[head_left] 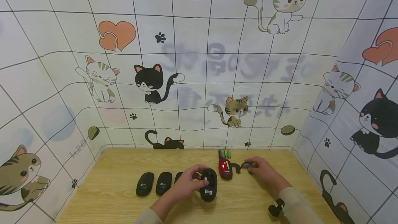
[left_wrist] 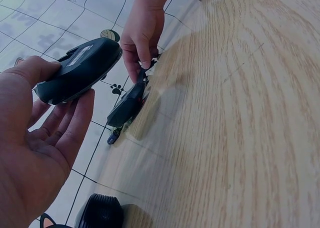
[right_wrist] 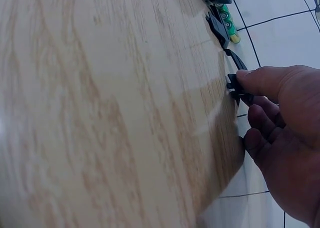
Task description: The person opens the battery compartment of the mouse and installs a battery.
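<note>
My left hand grips a black computer mouse by its side, thumb on one face and fingers beneath, as the left wrist view shows. Its underside, with a white label, faces up toward the head camera, clear of the table. At the back right, my right hand pinches a small dark mouse cover between thumb and fingers, low over the wood. Another dark cover lies just left of it. Beside that is an upturned red mouse with a glowing red light and a battery showing inside.
Several batteries stand in a row behind the red mouse. To the left on the wooden table lie two black mice, a third partly hidden behind my left hand. A cat-patterned cloth closes off the back and sides.
</note>
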The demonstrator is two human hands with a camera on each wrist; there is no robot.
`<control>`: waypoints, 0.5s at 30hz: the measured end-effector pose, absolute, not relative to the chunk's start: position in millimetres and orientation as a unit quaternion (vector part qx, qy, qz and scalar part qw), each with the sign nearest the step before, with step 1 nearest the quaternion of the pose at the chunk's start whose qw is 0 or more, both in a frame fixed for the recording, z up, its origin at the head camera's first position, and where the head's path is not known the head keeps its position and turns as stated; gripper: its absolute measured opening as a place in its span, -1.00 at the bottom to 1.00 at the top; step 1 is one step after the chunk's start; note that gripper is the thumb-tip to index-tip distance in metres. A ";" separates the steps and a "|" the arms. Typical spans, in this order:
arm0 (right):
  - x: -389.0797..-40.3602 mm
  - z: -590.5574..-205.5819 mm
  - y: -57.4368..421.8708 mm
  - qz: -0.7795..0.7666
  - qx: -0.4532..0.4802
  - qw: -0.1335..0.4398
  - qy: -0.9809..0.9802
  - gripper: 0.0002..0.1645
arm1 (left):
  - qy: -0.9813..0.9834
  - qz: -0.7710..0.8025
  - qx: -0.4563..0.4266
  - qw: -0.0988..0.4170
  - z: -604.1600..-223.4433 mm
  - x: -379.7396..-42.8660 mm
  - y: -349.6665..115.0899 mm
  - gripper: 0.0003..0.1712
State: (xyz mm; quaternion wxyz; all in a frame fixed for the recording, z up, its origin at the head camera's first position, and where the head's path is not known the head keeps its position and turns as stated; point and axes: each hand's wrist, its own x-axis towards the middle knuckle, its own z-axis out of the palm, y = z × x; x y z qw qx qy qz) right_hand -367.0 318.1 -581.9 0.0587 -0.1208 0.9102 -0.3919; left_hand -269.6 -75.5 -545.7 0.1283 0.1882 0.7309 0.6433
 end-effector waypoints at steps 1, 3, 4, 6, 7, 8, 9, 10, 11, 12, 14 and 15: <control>-367.0 -582.0 318.3 -0.390 -0.122 0.059 0.911 -0.59 | 0.730 0.644 0.188 0.129 -545.8 -269.6 -75.5 -0.52; -367.6 -582.6 318.5 -0.386 -0.123 0.057 0.912 -0.59 | 0.730 0.644 0.187 0.129 -545.6 -269.4 -75.4 -0.52; -367.9 -582.8 318.7 -0.384 -0.123 0.056 0.913 -0.60 | 0.731 0.644 0.186 0.130 -545.6 -269.6 -75.3 -0.52; -368.3 -583.1 318.8 -0.378 -0.126 0.051 0.916 -0.60 | 0.731 0.644 0.184 0.130 -545.5 -269.9 -75.2 -0.52; -368.4 -582.9 318.7 -0.376 -0.125 0.050 0.917 -0.60 | 0.732 0.643 0.184 0.131 -545.5 -270.0 -75.2 -0.52; -368.5 -582.7 318.5 -0.375 -0.124 0.049 0.917 -0.60 | 0.732 0.643 0.184 0.130 -545.5 -270.1 -75.1 -0.52; -368.5 -582.5 318.2 -0.372 -0.124 0.048 0.919 -0.61 | 0.732 0.643 0.183 0.130 -545.6 -270.2 -75.1 -0.52; -368.5 -582.3 318.2 -0.368 -0.127 0.045 0.920 -0.61 | 0.732 0.643 0.184 0.130 -545.6 -270.2 -75.1 -0.52; -368.5 -581.9 317.9 -0.365 -0.129 0.043 0.921 -0.61 | 0.732 0.643 0.184 0.130 -545.5 -270.0 -75.2 -0.52; -368.5 -581.7 317.8 -0.365 -0.128 0.042 0.921 -0.62 | 0.732 0.643 0.184 0.129 -545.4 -269.8 -75.1 -0.52; -368.1 -581.7 318.0 -0.365 -0.127 0.040 0.922 -0.63 | 0.731 0.644 0.186 0.128 -544.8 -269.2 -75.1 -0.52; -367.9 -581.8 318.2 -0.364 -0.127 0.038 0.922 -0.63 | 0.732 0.643 0.186 0.128 -544.5 -269.0 -75.0 -0.52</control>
